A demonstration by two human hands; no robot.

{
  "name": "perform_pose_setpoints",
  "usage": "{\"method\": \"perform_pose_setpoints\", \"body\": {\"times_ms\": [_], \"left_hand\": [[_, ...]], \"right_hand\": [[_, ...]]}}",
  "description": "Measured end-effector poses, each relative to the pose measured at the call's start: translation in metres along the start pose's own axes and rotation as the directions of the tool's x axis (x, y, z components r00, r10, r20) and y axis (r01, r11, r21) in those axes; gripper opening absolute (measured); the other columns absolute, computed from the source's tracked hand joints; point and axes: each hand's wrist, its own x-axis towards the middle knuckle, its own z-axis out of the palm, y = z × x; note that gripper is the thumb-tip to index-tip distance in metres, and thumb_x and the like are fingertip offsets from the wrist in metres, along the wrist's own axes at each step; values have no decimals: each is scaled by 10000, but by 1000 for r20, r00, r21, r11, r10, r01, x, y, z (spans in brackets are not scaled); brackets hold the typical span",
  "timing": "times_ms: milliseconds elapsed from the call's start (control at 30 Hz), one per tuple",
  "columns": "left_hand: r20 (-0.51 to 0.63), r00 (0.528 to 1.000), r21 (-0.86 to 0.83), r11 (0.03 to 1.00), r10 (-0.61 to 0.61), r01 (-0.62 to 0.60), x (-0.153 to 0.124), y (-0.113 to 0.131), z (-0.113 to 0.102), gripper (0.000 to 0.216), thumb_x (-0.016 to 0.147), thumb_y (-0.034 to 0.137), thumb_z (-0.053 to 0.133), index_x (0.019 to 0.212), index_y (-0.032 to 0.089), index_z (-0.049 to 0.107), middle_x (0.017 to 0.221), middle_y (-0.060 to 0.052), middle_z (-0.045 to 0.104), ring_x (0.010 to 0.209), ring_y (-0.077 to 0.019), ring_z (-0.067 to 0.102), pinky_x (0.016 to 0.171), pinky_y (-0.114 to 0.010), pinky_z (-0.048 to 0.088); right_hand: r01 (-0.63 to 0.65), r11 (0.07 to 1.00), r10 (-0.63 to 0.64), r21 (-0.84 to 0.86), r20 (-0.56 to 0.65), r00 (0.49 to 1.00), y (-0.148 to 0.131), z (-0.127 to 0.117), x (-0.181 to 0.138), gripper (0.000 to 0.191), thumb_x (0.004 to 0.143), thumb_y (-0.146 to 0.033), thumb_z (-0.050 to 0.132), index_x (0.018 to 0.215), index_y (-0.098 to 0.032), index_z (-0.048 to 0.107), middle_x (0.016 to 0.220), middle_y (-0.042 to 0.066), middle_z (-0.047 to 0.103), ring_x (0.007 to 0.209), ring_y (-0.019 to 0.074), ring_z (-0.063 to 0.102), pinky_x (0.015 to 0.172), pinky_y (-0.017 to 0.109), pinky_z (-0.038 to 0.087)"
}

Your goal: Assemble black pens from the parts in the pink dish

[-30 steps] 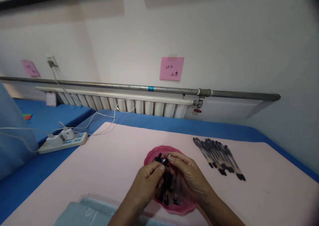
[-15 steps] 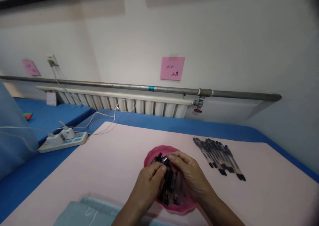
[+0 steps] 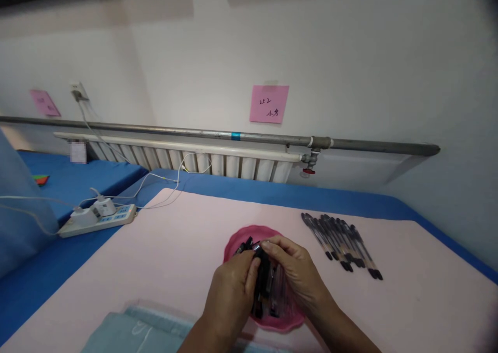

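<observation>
Over a pink scalloped bowl [image 3: 232, 239], my left hand [image 3: 233, 285] and my right hand [image 3: 298, 270] are brought close together. Both have their fingers closed in a pinch around a small dark pen part with a shiny end [image 3: 256, 247]; the fingers hide most of it. Beneath them the bowl holds black pen parts [image 3: 249, 243] and clear pen barrels [image 3: 278, 296]. To the right of the bowl, a row of black-capped pens [image 3: 342, 241] lies side by side on the pink sheet [image 3: 175, 254].
Folded light-blue cloth [image 3: 132, 329] lies at the front left. A power strip [image 3: 116, 217] with white chargers and trailing cables sits on the blue surface [image 3: 241, 184] at left. Behind stand a radiator [image 3: 218, 165] and a grey pipe [image 3: 194, 132] along the wall.
The left hand has rolled a little, its back now turned more upward and its fingers more tucked in. The right hand holds nearly the same pose. The view has shifted slightly.
</observation>
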Motion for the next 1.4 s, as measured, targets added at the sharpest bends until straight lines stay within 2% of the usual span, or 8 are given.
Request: {"method": "perform_pose_setpoints", "body": {"times_ms": [133, 233, 367, 500, 767, 1000, 1200, 1400], "left_hand": [[-2, 998, -33, 997, -64, 64, 2, -2, -3, 292, 873, 332, 367, 848, 208, 631, 776, -43, 661, 677, -170, 568, 626, -266, 376], [-60, 983, -121, 979, -174, 165, 6, -6, -14, 298, 859, 375, 384, 796, 200, 615, 660, -6, 609, 612, -147, 526, 585, -245, 364], [-185, 935, -227, 939, -302, 258, 11, -15, -29, 329, 823, 456, 422, 750, 190, 601, 568, 29, 514, 535, -123, 439, 514, -226, 322], [-186, 911, -297, 905, -368, 304, 14, -24, -34, 334, 788, 487, 464, 710, 186, 585, 519, 57, 436, 468, -97, 349, 469, -216, 275], [-164, 904, -299, 893, -394, 336, 16, -29, -31, 293, 772, 452, 494, 710, 183, 592, 541, 50, 465, 490, -97, 380, 469, -210, 290], [-172, 898, -284, 893, -405, 349, 16, -30, -32, 290, 764, 441, 494, 745, 180, 618, 566, 32, 513, 512, -115, 423, 489, -224, 305], [-154, 921, -133, 931, -357, 339, 18, -33, -30, 242, 786, 373, 467, 815, 188, 620, 664, 5, 575, 638, -151, 508, 596, -246, 360], [-115, 963, 354, 896, -242, 268, 16, -33, -20, 130, 781, 246, 478, 723, 195, 584, 768, -25, 545, 701, -156, 513, 640, -258, 327]], "right_hand": [[-9, 999, 10, -44, 19, 1000, 0, -3, 3, 225, 667, -393, 719, 711, -176, 678, 630, -18, 587, 569, 119, 473, 565, 247, 378], [31, 994, -36, -101, -46, 998, -2, -12, 9, 296, 680, -417, 698, 858, -180, 695, 648, -6, 606, 571, 128, 483, 548, 251, 373], [53, 986, -75, -155, -133, 988, -8, -25, 17, 265, 656, -411, 697, 764, -169, 696, 617, 1, 604, 555, 128, 479, 526, 254, 364], [43, 973, -79, -225, -156, 985, -12, -31, 19, 195, 655, -364, 674, 715, -180, 692, 624, -1, 613, 565, 132, 480, 550, 266, 369], [182, 796, -201, -578, 32, 979, -4, -27, 15, 155, 747, -326, 551, 725, -222, 665, 758, 12, 659, 760, 202, 576, 718, 310, 403], [267, 670, -315, -693, 60, 947, -5, -35, 20, 157, 756, -288, 516, 731, -231, 661, 775, 24, 671, 775, 212, 599, 737, 327, 420], [304, 590, -347, -748, 105, 932, -4, -37, 21, 170, 776, -267, 481, 769, -221, 644, 796, 24, 672, 779, 198, 606, 730, 316, 439], [384, 468, -335, -796, 242, 910, 0, -33, 19, 189, 819, -210, 439, 799, -203, 627, 832, 42, 658, 806, 187, 593, 740, 315, 451]]}}
